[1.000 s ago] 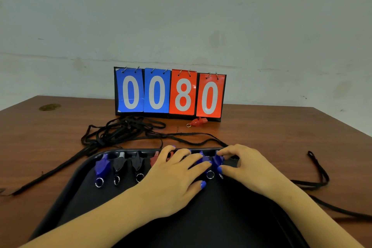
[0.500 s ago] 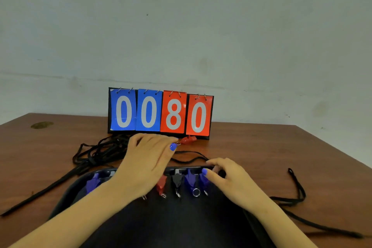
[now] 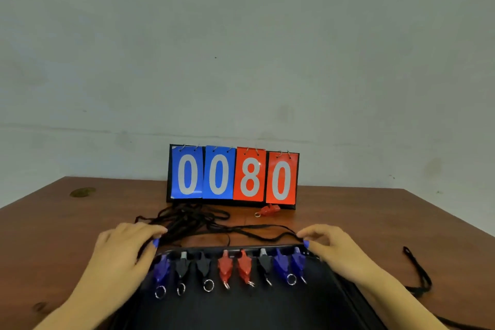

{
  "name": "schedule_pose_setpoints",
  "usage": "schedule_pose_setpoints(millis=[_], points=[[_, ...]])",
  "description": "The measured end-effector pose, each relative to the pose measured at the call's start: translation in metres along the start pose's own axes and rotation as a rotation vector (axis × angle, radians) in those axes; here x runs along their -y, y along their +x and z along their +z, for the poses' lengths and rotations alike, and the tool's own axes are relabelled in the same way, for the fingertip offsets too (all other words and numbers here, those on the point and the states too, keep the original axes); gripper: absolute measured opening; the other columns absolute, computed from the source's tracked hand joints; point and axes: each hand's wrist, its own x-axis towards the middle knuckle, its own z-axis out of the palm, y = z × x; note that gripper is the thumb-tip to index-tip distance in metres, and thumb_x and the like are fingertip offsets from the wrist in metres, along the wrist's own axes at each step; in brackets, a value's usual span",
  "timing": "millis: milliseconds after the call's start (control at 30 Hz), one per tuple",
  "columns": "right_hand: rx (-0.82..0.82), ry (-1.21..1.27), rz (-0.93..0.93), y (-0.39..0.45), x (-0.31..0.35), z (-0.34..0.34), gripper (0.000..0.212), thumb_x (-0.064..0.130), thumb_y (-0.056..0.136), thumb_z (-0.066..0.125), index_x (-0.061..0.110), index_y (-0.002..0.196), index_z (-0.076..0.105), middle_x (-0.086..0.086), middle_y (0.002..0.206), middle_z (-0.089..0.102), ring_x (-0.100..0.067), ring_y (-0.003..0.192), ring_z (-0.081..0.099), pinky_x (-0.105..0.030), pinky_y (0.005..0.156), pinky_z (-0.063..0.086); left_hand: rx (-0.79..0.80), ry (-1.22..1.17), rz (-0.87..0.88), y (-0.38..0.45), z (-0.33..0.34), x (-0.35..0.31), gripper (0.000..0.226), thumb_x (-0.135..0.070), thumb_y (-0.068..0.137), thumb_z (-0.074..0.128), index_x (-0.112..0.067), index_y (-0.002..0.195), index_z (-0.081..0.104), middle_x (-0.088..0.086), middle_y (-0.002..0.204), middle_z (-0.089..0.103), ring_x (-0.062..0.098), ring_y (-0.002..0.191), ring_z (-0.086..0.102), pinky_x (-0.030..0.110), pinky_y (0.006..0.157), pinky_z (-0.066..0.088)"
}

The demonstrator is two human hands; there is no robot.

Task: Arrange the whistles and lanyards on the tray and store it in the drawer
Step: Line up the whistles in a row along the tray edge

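Hands first: left hand (image 3: 126,246) is set at the tray's far-left corner, fingers curled down into the black lanyards (image 3: 187,220); whether a strand is actually pinched cannot be told, blur too heavy. Right hand (image 3: 332,248) is set at the far-right corner, thumb and forefinger drawn together on a single lanyard strand (image 3: 267,232) which runs left across the table, just beyond the tray rim, twd the main tangle.

Tray (image 3: 241,311) lies betw. the hands, long axis running away from the person. Eight whistles (image 3: 225,266) are lined along its far edge, rings pointing back twd the person. One red whistle (image 3: 266,210) is left off the tray, beyond the rim, at the foot of the scoreboard (image 3: 233,174), right of centre. Right hand is judged nearer to it; reach is fwd and slightly left. Another lanyard (image 3: 419,273) lies far right on the table (image 3: 53,222), well apart.
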Motion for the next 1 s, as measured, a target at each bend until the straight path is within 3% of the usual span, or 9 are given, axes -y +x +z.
schedule_pose_setpoints(millis=[100,200,267,467,600,767,867,1000], points=[[0.0,-0.094,-0.031,0.02,0.017,0.001,0.02,0.019,0.092,0.053,0.034,0.102,0.062,0.011,0.116,0.058,0.001,0.097,0.055,-0.01,0.074,0.042,0.042,0.015,-0.029,-0.002,-0.005,0.013,0.029,-0.019,0.085,0.059,-0.045,0.098,0.053,-0.024,0.07,0.05,0.005,0.072,0.045,0.028,0.064,0.031],[0.006,-0.221,-0.003,0.051,0.029,0.011,0.024,0.021,0.092,0.051,0.028,0.113,0.061,0.006,0.119,0.059,-0.005,0.098,0.054,-0.016,0.083,0.041,0.162,0.004,-0.092,0.002,-0.011,0.019,0.012,-0.033,0.092,0.044,-0.037,0.083,0.037,-0.008,0.068,0.054,0.008,0.066,0.05,0.022,0.056,0.033],[0.02,-0.309,0.035,0.072,0.033,0.021,0.03,0.019,0.093,0.048,0.024,0.121,0.057,0.003,0.124,0.058,-0.011,0.105,0.055,-0.023,0.091,0.043,0.273,0.004,-0.162,0.001,-0.015,0.018,0.017,-0.039,0.09,0.043,-0.031,0.078,0.034,-0.002,0.071,0.054,0.01,0.066,0.051,0.021,0.051,0.033],[-0.063,-0.59,0.04,0.114,0.031,0.057,0.032,0.031,0.096,0.037,0.024,0.123,0.053,-0.003,0.123,0.059,-0.021,0.108,0.057,-0.034,0.092,0.049,0.387,0.011,-0.269,0.002,-0.023,0.022,0.035,-0.051,0.088,0.042,-0.024,0.067,0.04,0.0,0.075,0.055,0.017,0.07,0.053,0.027,0.055,0.035],[0.042,-0.611,0.137,0.135,0.031,0.066,0.043,0.025,0.092,0.045,0.026,0.135,0.042,-0.004,0.134,0.049,-0.025,0.118,0.049,-0.04,0.101,0.044,0.463,0.072,-0.285,0.0,-0.018,0.019,0.037,-0.049,0.091,0.036,-0.021,0.068,0.042,-0.002,0.078,0.051,0.022,0.076,0.055,0.03,0.064,0.041],[0.042,-0.64,0.162,0.148,0.029,0.066,0.026,0.033,0.092,0.046,0.019,0.111,0.057,-0.004,0.111,0.06,-0.02,0.098,0.057,-0.037,0.093,0.049,0.481,0.148,-0.291,-0.002,-0.015,0.017,0.033,-0.047,0.093,0.033,-0.021,0.094,0.054,-0.007,0.075,0.041,0.018,0.075,0.049,0.029,0.069,0.039],[0.038,-0.669,0.183,0.147,0.026,0.063,0.024,0.035,0.092,0.046,0.018,0.106,0.055,-0.003,0.099,0.058,-0.019,0.092,0.057,-0.036,0.09,0.05,0.51,0.17,-0.28,-0.004,-0.011,0.018,0.034,-0.045,0.094,0.032,-0.019,0.096,0.054,-0.003,0.083,0.049,0.019,0.076,0.051,0.029,0.07,0.042],[0.026,-0.727,0.2,0.136,0.02,0.054,0.025,0.029,0.091,0.049,0.017,0.113,0.047,-0.008,0.109,0.058,-0.019,0.09,0.054,-0.035,0.085,0.05,0.503,0.18,-0.291,-0.005,-0.006,0.016,0.032,-0.042,0.095,0.031,-0.019,0.092,0.054,-0.004,0.078,0.046,0.02,0.076,0.051,0.029,0.069,0.041]])
